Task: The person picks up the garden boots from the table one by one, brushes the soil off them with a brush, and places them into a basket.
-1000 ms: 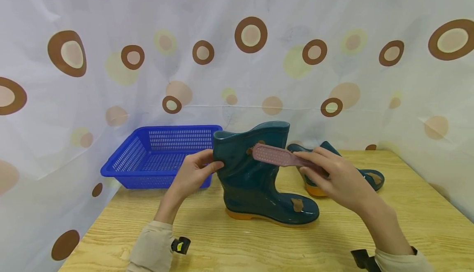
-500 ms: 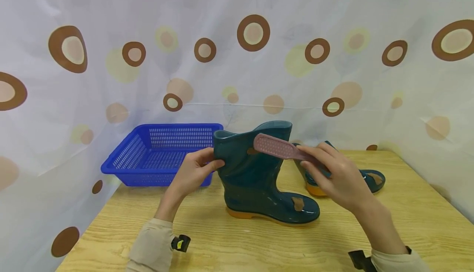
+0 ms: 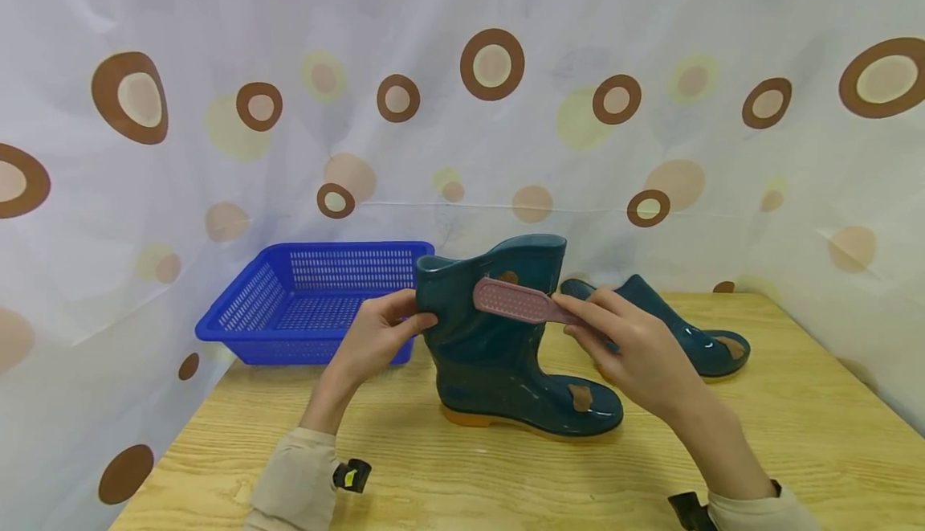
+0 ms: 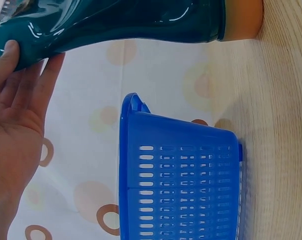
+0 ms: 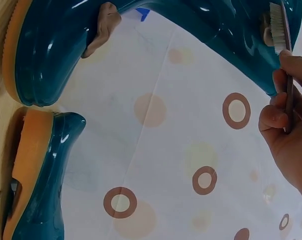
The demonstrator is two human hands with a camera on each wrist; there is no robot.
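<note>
A dark teal rubber boot (image 3: 484, 354) with an orange sole stands upright on the table, toe to the right. Brown patches mark its toe and upper shaft. My left hand (image 3: 379, 334) grips the back of the shaft near the top, thumb on the near side; the left wrist view shows the fingers around behind. In my right hand (image 3: 636, 346) is a pink scrub brush (image 3: 513, 300), held by its handle. Its white bristles (image 5: 277, 30) face the shaft beside a brown patch (image 5: 266, 30) in the right wrist view. The brush head hides part of the shaft.
A blue plastic basket (image 3: 289, 352) with slotted walls stands at the back left, close behind my left hand. A second teal boot (image 3: 694, 346) with a brown patch on its toe is behind my right hand. A spotted curtain (image 3: 535, 145) hangs behind the wooden table (image 3: 462, 483).
The brush rose off to the upper right half a second ago, and is now lower and farther left across the shaft. My left hand and the boot have barely moved.
</note>
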